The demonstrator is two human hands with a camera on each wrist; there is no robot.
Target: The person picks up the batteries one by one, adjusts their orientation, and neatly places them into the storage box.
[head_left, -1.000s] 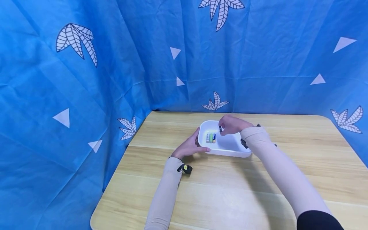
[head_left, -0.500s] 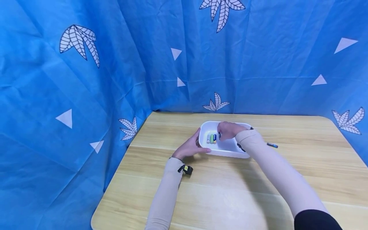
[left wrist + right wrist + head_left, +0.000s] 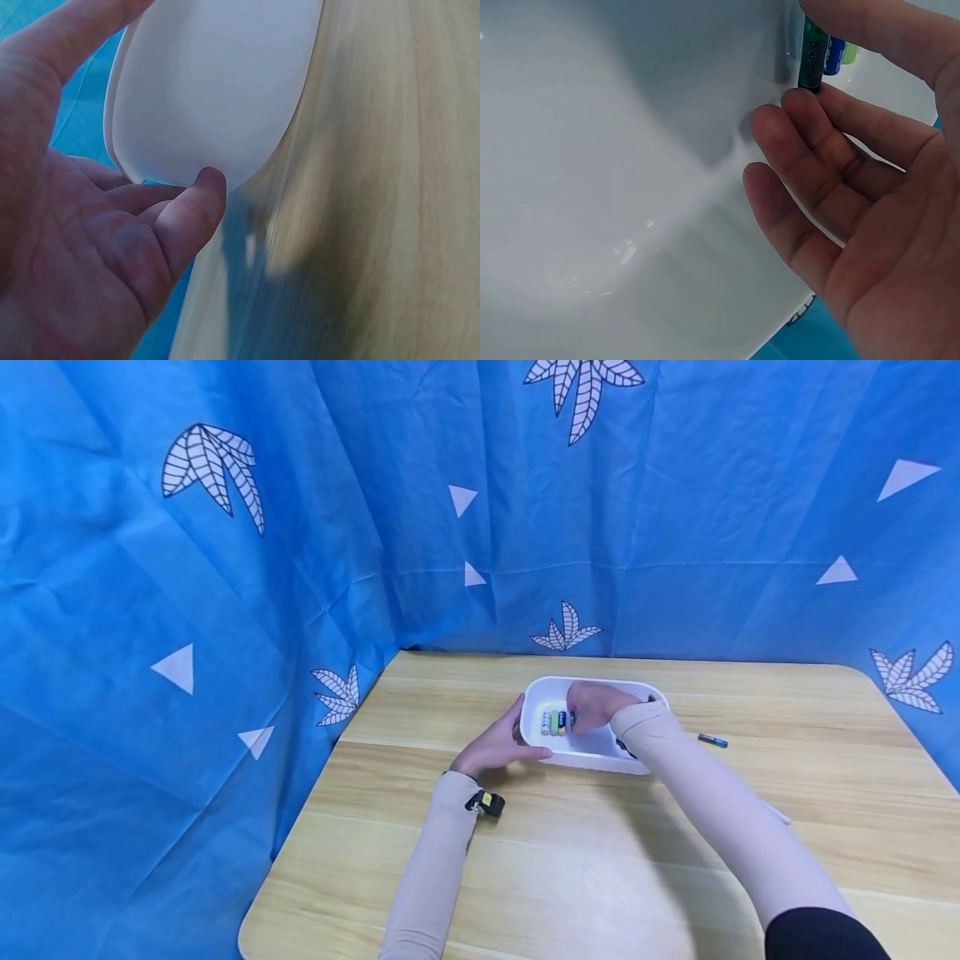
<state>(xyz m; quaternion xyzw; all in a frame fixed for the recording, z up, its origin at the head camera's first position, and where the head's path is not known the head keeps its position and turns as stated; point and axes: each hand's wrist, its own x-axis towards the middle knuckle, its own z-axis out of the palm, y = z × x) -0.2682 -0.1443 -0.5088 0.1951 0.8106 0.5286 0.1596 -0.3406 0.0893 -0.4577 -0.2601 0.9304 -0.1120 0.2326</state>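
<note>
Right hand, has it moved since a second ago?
Yes: the right hand went down into the white tray, now below its far rim in head view.

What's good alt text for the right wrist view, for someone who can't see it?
A right hand pinches a dark green battery inside a glossy white tray. Just beyond it are a blue battery and a light green battery.
</note>
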